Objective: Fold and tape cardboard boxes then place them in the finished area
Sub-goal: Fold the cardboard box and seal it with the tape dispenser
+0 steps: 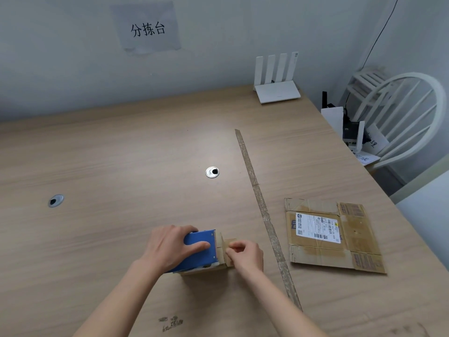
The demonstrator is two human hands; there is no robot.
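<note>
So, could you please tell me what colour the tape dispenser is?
The tape dispenser is blue, seen clearly in the head view under the left hand.

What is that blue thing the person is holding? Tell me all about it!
It is a blue tape dispenser, which looks like plastic, with a toothed cutting edge on its right end. It sits tilted on top of a small cardboard box near the front of the wooden table. The left hand holds it, fingers over the top, thumb across its side. The right hand pinches tape just beside it.

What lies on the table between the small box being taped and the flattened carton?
A long strip of worn tape runs across the table between small box and flattened carton, head view.
</note>
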